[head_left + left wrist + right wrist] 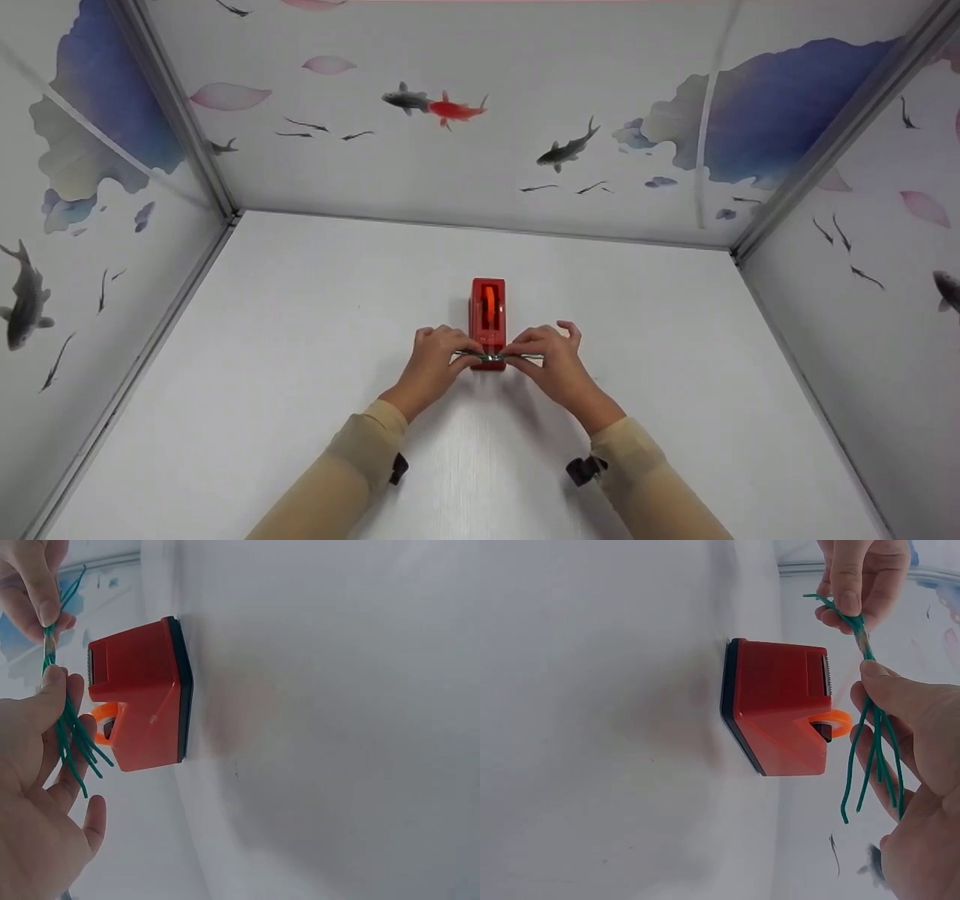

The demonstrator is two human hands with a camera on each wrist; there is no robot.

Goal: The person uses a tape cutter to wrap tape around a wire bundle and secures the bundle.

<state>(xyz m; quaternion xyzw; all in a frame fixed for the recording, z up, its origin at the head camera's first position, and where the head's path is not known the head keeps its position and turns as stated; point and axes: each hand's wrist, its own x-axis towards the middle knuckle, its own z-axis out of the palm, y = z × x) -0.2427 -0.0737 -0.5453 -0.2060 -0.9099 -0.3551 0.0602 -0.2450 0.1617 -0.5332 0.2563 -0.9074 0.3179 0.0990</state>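
Observation:
My left hand (435, 361) and right hand (553, 361) pinch a bundle of thin green wires from either side, thumbs against fingers. In the left wrist view the loose ends of the bundle (75, 739) fan out past my left fingers. Beyond my right hand, more ends of the green bundle (883, 754) hang in the right wrist view. Between the two grips, a short band of clear, brownish tape (863, 641) wraps the strands. The bundle is held above the front end of a red tape dispenser (489, 330), near its toothed cutter (828, 675).
The dispenser holds an orange tape roll core (490, 304) and stands on a dark base (181, 690). It sits on a white table (315, 315) with panels on three sides; the back panel (480, 172) is printed with fish.

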